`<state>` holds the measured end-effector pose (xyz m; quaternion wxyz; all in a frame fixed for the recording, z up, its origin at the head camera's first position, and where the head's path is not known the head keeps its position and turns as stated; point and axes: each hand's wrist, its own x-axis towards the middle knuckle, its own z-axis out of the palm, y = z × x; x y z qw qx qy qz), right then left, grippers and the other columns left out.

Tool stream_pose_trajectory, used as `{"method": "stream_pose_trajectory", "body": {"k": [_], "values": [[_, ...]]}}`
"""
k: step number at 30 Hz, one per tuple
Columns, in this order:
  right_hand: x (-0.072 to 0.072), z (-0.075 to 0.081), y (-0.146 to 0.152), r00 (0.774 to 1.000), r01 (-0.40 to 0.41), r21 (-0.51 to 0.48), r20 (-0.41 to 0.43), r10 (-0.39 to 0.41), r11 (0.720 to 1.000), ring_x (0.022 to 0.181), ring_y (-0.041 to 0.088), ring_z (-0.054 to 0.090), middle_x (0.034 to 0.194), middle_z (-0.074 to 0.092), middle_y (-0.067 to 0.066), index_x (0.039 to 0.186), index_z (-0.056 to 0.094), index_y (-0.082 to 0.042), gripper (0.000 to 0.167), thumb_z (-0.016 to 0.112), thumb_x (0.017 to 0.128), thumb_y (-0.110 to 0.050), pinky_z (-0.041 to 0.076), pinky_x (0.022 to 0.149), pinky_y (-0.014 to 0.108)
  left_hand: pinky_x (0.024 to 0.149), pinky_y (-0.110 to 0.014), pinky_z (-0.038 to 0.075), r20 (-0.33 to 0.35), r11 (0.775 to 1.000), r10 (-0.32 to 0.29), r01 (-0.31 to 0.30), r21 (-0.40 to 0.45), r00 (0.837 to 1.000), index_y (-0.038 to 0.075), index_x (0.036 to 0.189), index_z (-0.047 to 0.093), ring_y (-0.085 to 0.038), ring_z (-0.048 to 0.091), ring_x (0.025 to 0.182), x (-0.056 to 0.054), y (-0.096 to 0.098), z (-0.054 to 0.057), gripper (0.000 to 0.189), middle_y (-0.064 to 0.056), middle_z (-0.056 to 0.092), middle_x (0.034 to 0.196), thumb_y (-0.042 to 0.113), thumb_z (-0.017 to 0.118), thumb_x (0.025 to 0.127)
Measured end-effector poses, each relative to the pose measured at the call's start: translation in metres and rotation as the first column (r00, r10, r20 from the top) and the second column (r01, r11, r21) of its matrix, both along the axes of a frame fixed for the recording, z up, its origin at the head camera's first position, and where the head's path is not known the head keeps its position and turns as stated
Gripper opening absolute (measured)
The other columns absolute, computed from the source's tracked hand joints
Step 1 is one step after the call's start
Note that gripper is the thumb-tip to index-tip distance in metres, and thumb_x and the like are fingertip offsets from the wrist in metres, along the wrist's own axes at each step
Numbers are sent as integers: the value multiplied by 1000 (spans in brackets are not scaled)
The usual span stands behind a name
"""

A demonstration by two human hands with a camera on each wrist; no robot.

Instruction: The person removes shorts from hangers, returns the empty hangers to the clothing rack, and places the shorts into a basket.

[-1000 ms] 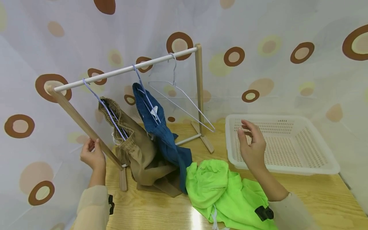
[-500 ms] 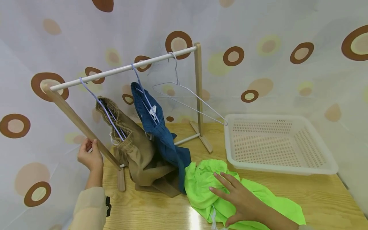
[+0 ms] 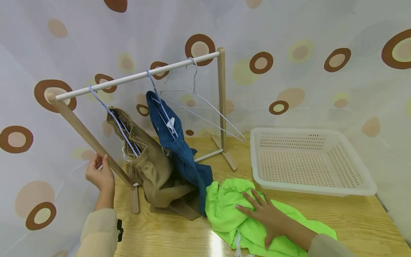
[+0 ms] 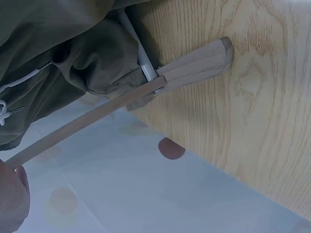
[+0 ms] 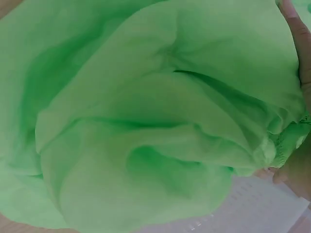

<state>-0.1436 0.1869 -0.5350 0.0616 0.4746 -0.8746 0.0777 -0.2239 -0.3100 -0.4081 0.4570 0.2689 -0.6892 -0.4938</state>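
Observation:
My left hand (image 3: pixel 101 175) pinches the wooden side post of the clothes rack (image 3: pixel 80 128), thumb and fingers meeting at it. In the left wrist view that post (image 4: pixel 87 119) runs down to its foot on the table. My right hand (image 3: pixel 269 216), fingers spread, rests on a crumpled bright green garment (image 3: pixel 224 210) with a gathered edge and a white drawstring. Green cloth (image 5: pixel 146 145) fills most of the right wrist view. Brown elastic-waist pants (image 3: pixel 154 171) and a blue garment (image 3: pixel 179 150) hang from the rack on lilac hangers. A bare wire hanger (image 3: pixel 210 117) hangs farther right.
A white perforated plastic basket (image 3: pixel 298 171) stands behind and right of the green garment. Wooden table (image 3: pixel 167 239) lies beneath everything. A spotted curtain (image 3: pixel 289 35) surrounds the table at the back and left. The hanging garments' lower ends reach the tabletop.
My right hand has come down from beside the basket onto the green garment. The bare hanger has swung right and back. My left hand stays at the post.

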Motion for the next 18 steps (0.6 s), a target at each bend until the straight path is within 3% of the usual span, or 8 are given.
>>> {"method": "stream_pose_trajectory", "body": {"k": [4,7,18], "values": [[-4,-2,1,983,55,46,173,-62,997,134,56,7,153,6,25,149,16,-20,136,74,36,-70,24,88,80,66,-4,44,-5,1000,-10,10,11,1000,-4,107,67,14,49,70,1,0,1,25,22,56,77,10,65,86],[-6,-4,2,957,85,68,271,-100,994,131,60,12,152,3,26,149,15,-21,135,75,37,-67,21,87,82,67,-4,44,-2,1000,-16,16,14,1000,-4,108,66,13,49,71,1,1,0,26,27,49,75,11,65,86],[-15,-11,0,944,114,19,309,-114,993,123,58,29,146,14,32,143,31,-14,127,75,38,-68,35,74,79,67,-4,44,-7,1000,-7,7,8,1000,-5,108,66,14,49,70,0,-1,-1,27,27,48,73,10,65,86]]}}
